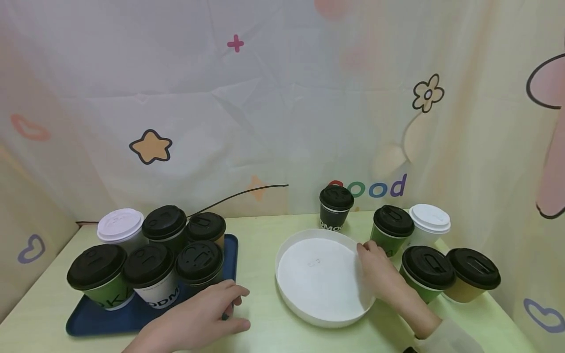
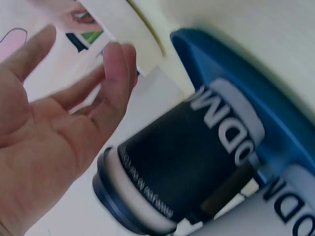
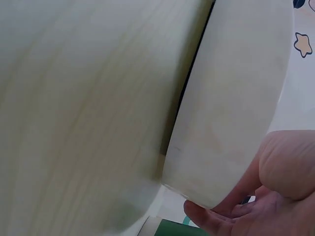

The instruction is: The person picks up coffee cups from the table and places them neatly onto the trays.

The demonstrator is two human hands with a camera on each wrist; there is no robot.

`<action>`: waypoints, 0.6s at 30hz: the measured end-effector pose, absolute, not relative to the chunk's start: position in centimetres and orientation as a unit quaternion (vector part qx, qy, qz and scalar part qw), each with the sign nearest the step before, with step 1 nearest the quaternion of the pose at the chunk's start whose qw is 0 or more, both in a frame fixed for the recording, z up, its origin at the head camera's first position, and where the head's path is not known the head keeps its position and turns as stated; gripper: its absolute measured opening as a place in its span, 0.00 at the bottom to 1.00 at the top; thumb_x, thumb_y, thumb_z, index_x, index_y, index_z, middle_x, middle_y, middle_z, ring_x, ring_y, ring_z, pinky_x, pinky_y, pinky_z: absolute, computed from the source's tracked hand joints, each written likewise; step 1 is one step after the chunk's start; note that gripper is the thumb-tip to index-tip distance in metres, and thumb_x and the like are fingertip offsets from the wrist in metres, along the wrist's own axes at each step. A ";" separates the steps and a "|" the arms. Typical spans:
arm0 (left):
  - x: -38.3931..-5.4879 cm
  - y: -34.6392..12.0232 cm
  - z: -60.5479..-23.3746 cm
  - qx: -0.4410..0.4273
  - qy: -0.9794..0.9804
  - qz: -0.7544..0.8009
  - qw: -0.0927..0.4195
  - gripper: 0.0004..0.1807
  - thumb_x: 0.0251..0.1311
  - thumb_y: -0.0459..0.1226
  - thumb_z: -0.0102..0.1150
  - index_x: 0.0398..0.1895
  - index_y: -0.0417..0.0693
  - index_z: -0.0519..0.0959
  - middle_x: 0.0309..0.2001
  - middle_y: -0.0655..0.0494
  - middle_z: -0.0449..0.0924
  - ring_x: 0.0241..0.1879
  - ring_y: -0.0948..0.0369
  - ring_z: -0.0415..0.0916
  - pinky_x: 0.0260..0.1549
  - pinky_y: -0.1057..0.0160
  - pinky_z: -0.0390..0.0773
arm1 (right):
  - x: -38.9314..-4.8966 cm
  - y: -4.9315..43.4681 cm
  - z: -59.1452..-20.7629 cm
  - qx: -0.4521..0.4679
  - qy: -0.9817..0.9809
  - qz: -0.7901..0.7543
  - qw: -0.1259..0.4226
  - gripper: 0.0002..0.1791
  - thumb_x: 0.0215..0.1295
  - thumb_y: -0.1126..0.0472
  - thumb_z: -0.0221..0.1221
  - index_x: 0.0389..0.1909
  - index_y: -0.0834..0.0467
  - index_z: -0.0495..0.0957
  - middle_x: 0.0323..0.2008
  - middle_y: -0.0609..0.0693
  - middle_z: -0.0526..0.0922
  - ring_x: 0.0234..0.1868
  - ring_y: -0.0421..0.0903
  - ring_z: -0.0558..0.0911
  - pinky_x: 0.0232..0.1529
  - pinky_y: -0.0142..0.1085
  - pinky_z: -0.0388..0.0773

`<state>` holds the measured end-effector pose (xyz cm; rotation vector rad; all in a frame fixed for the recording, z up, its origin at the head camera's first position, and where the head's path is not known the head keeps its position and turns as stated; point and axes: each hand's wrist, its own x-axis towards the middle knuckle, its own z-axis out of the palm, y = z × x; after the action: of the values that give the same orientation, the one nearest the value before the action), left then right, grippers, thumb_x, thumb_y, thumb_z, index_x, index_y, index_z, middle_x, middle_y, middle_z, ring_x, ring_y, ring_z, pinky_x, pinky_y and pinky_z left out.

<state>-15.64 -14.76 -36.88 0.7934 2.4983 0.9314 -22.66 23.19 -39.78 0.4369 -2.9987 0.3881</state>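
Note:
At the right rim of a white round tray [image 1: 319, 284], my right hand [image 1: 383, 272] pinches the side wall. In the right wrist view the fingers [image 3: 202, 216] lie along the outside of the wall [image 3: 231, 98], with the thumb over the inner side. My left hand [image 1: 207, 314] is held with fingers spread beside a black lidded paper cup [image 1: 199, 264], holding nothing. This cup [image 2: 172, 152] stands at the right end of a blue tray [image 1: 101, 321], apart from the palm in the left wrist view.
Several other lidded cups stand on the blue tray, including a green one [image 1: 108, 291] and a white one [image 1: 156, 294]. Beyond the round tray is a small black cup [image 1: 334, 215]. Green cups [image 1: 388, 240], a white-lidded cup [image 1: 428, 225] and a tan cup [image 1: 463, 292] line the right side.

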 end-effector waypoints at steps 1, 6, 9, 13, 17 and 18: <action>-15.7 -14.5 -37.0 0.281 0.887 0.327 0.166 0.32 0.67 0.49 0.67 0.65 0.37 0.74 0.48 0.57 0.74 0.41 0.61 0.76 0.41 0.61 0.79 | -22.6 23.2 -39.7 0.145 -0.980 0.128 0.044 0.29 0.56 0.80 0.64 0.60 0.80 0.71 0.51 0.72 0.74 0.51 0.67 0.76 0.53 0.58 0.77; -16.1 -12.8 -37.3 0.259 0.900 0.326 0.126 0.35 0.67 0.50 0.67 0.67 0.34 0.72 0.52 0.53 0.73 0.44 0.56 0.79 0.41 0.59 0.80 | -22.5 23.1 -39.7 0.158 -0.976 0.138 0.050 0.29 0.52 0.82 0.63 0.59 0.78 0.71 0.50 0.69 0.75 0.49 0.65 0.77 0.52 0.57 0.78; -16.6 -11.9 -37.5 0.244 0.905 0.326 0.123 0.38 0.66 0.52 0.67 0.68 0.33 0.70 0.53 0.50 0.73 0.44 0.56 0.79 0.41 0.58 0.80 | -22.4 23.0 -39.7 0.167 -0.974 0.143 0.052 0.30 0.49 0.82 0.63 0.58 0.77 0.71 0.49 0.68 0.75 0.49 0.64 0.78 0.52 0.57 0.78; -17.4 -11.0 -38.0 0.228 0.912 0.317 0.125 0.42 0.65 0.55 0.67 0.68 0.31 0.69 0.53 0.47 0.74 0.44 0.57 0.77 0.42 0.55 0.80 | -22.3 22.8 -39.7 0.177 -0.972 0.145 0.051 0.32 0.47 0.83 0.62 0.58 0.77 0.71 0.49 0.69 0.75 0.50 0.64 0.78 0.54 0.57 0.77; -18.1 -10.2 -38.6 0.229 0.920 0.300 0.110 0.42 0.63 0.55 0.69 0.67 0.30 0.70 0.50 0.47 0.75 0.42 0.57 0.74 0.42 0.53 0.79 | -22.2 22.6 -39.6 0.177 -0.972 0.149 0.046 0.32 0.47 0.83 0.60 0.59 0.78 0.71 0.50 0.69 0.75 0.52 0.64 0.79 0.55 0.55 0.77; -18.2 -10.0 -38.7 0.227 0.921 0.297 0.109 0.43 0.63 0.55 0.69 0.67 0.30 0.70 0.49 0.47 0.74 0.41 0.57 0.73 0.42 0.53 0.78 | -22.2 22.6 -39.6 0.176 -0.972 0.151 0.045 0.32 0.47 0.83 0.60 0.59 0.78 0.71 0.51 0.69 0.75 0.52 0.63 0.79 0.55 0.55 0.77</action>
<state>-18.22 -9.98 -38.66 0.6665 2.7081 0.8735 -22.18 22.59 -39.61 0.5367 -2.9690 0.4619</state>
